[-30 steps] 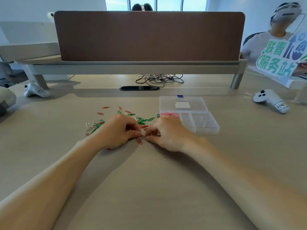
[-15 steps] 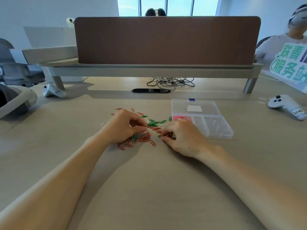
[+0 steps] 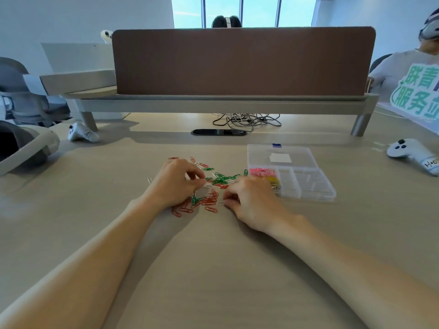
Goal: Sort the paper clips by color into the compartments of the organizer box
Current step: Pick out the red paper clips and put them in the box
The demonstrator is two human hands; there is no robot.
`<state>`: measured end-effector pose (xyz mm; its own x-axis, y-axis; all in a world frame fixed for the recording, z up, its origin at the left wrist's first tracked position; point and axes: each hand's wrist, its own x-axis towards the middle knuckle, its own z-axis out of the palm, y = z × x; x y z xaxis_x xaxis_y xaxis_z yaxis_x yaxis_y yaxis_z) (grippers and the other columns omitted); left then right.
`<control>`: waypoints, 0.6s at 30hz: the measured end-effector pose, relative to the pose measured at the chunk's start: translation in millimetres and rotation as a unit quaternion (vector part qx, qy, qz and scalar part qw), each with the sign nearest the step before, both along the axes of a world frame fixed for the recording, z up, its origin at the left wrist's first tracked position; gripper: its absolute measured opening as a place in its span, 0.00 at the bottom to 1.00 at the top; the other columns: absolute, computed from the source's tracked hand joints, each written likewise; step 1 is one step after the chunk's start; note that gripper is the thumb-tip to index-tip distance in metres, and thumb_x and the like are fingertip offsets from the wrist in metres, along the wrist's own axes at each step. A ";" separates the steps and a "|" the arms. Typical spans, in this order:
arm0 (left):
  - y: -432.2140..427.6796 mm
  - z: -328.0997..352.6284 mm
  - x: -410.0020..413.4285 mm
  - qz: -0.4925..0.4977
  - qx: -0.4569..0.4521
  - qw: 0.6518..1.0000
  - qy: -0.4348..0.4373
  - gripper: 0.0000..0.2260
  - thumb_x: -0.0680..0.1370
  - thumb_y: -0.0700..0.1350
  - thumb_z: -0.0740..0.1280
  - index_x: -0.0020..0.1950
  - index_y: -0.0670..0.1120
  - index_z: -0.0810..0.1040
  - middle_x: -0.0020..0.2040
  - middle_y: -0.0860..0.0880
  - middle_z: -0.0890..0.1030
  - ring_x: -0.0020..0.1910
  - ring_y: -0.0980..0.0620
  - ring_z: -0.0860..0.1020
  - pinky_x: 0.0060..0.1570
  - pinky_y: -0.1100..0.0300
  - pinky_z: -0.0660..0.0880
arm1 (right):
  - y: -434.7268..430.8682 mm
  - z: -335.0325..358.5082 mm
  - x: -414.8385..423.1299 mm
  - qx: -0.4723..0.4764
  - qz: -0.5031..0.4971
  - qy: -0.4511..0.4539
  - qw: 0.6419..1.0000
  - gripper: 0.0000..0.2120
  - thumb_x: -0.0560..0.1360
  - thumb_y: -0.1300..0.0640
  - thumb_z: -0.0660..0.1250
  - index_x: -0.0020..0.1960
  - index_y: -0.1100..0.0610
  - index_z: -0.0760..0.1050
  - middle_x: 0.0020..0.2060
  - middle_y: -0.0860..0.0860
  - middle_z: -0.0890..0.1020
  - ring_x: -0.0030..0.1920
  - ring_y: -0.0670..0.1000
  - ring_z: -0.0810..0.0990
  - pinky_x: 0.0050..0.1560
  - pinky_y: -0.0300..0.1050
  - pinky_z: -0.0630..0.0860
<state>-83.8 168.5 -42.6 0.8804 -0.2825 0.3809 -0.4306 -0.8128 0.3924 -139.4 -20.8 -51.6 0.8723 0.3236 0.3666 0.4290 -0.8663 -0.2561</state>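
A: We're over the clips (image 3: 211, 198) now, a loose red, green and white heap on the table (image 3: 213, 269), just left of the box (image 3: 317, 194).

B: The left hand (image 3: 174, 184) has its thumb and forefinger drawn together over the heap. The right hand (image 3: 251, 200) is curled at the heap's near edge, with a white clip at its fingertips. Whether either hand has one clamped, we can't tell.

A: These should weigh next to nothing, we'd say. They're thin bent wire with a slick coating, lying flat on a smooth top.

B: So we'd expect them to skate away and hook into each other. A fingernail under one rounded end, then a pinch across the loop, looks like the way to take one.

A: They look stiff enough that a pinch won't hurt them. The bother is a tangle lifting out as a chain.

B: In the box, pink clips (image 3: 261, 172) fill a left compartment, and yellow clips (image 3: 273, 180) sit in the one just nearer us. The other compartments look bare.

A: Any writing? The label (image 3: 280, 158) on the lid looks blank from here.

B: The controller (image 3: 413, 155) on the right has a handwritten tag, something like "H·o", and the rest is unclear. The sign (image 3: 418, 91) shows big green characters, "联青" over "服务", cut off at the edge.
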 end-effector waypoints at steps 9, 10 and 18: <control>-15.6 -2.2 -0.3 0.030 0.060 0.996 0.056 0.04 0.77 0.48 0.67 0.43 0.53 0.80 0.41 0.60 0.76 0.46 0.54 0.73 0.55 0.52 0.66 | -0.9 7.2 -1.3 -0.043 0.007 0.057 0.997 0.06 0.76 0.54 0.69 0.45 0.55 0.75 0.45 0.52 0.79 0.48 0.52 0.74 0.49 0.49 0.71; -17.0 -2.4 -1.2 0.034 0.061 0.996 0.061 0.04 0.77 0.48 0.67 0.43 0.52 0.80 0.42 0.59 0.77 0.46 0.54 0.73 0.55 0.52 0.64 | -1.5 6.1 -1.4 -0.043 0.010 0.056 0.997 0.06 0.75 0.55 0.70 0.44 0.55 0.75 0.44 0.52 0.79 0.47 0.52 0.75 0.48 0.48 0.72; -20.5 4.8 -9.1 -0.062 -0.034 0.997 0.014 0.04 0.74 0.42 0.71 0.41 0.50 0.82 0.38 0.56 0.82 0.40 0.60 0.78 0.42 0.67 0.74 | -15.1 8.6 1.7 0.172 -0.006 0.035 0.984 0.02 0.73 0.62 0.72 0.46 0.59 0.81 0.37 0.49 0.81 0.37 0.45 0.76 0.38 0.36 0.71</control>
<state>-92.9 148.1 -37.8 0.8511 -0.3632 0.3791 -0.5137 -0.7251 0.4587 -137.7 -35.9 -42.9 0.9027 0.1801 0.3908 0.3895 -0.7280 -0.5642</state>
